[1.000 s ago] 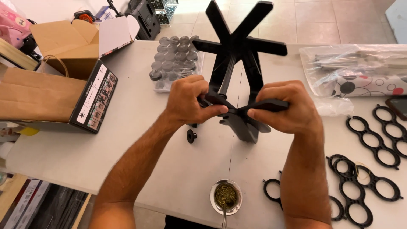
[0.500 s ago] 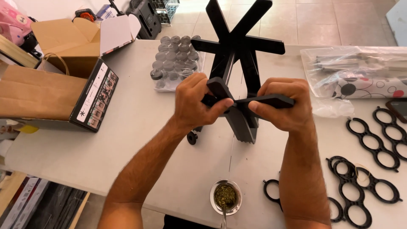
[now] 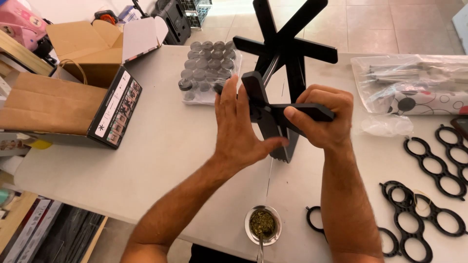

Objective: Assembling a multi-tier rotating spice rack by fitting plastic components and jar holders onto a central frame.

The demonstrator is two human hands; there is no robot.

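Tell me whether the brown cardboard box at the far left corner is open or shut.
Open: the cardboard box has its flaps raised and spread, one white flap folded back; its contents are not visible.

left hand point(image 3: 242, 127): fingers straight, palm pressed flat | right hand point(image 3: 321, 117): curled into a closed grip | forearms converging

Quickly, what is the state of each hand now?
Left hand: open, fingers flat against the black cross-shaped piece.
Right hand: closed, gripping one arm of that piece.
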